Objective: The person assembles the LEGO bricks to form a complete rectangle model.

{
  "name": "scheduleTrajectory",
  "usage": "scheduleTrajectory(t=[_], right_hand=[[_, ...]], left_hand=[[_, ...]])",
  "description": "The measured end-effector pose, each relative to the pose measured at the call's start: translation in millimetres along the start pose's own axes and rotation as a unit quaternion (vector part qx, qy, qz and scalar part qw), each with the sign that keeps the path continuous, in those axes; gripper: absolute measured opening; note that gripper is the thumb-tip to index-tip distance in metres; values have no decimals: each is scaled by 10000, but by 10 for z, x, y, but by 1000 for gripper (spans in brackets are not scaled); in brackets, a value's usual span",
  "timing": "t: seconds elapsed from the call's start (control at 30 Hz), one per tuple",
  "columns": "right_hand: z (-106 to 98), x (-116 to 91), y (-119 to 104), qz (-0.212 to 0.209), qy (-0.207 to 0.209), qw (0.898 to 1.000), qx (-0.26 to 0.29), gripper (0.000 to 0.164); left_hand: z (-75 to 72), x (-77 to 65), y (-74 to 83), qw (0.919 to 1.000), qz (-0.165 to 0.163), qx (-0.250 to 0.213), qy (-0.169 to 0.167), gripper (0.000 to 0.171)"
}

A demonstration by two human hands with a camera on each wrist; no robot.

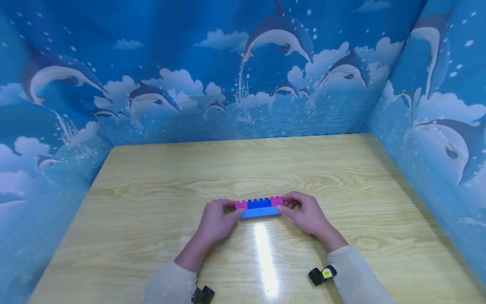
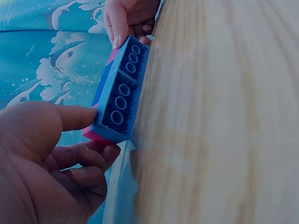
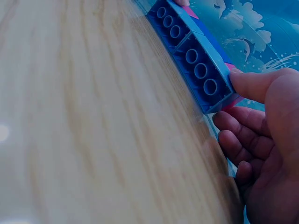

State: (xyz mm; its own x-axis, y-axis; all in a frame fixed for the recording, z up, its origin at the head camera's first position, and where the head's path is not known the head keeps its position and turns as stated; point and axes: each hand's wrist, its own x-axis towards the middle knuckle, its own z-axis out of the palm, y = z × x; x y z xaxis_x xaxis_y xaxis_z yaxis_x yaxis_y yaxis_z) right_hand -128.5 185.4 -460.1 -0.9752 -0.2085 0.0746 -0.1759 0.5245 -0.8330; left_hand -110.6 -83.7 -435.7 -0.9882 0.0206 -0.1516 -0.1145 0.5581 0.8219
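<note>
Between both hands is a joined bar of toy building bricks (image 1: 260, 207). Two light blue bricks (image 2: 122, 93) lie side by side in one layer, their hollow undersides with round tubes showing in both wrist views. On them sit a dark blue brick (image 1: 259, 204) in the middle and a pink brick (image 1: 241, 205) at either end, studs up in the head view. My left hand (image 1: 219, 220) pinches the bar's left end between thumb and fingers. At the right end, my right hand (image 1: 306, 212) grips it the same way, thumb on the near side.
A wood-grain table (image 1: 159, 181) spreads beneath the hands. Blue curtains (image 1: 212, 55) printed with dolphins stand behind it and along both sides. Black wrist devices (image 1: 322, 274) are strapped at both sleeves. Light glares off the tabletop in front of the bricks.
</note>
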Motion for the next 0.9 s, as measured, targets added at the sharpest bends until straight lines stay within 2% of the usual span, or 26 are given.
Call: scheduleTrajectory(t=[0.47, 0.9], right_hand=[[28, 35, -45, 326, -135, 9988, -348, 22], [60, 61, -70, 223, -103, 9974, -674, 25]], left_hand=[[0, 20, 0, 9994, -3, 346, -40, 34], [-5, 89, 8, 9989, -141, 436, -86, 36]])
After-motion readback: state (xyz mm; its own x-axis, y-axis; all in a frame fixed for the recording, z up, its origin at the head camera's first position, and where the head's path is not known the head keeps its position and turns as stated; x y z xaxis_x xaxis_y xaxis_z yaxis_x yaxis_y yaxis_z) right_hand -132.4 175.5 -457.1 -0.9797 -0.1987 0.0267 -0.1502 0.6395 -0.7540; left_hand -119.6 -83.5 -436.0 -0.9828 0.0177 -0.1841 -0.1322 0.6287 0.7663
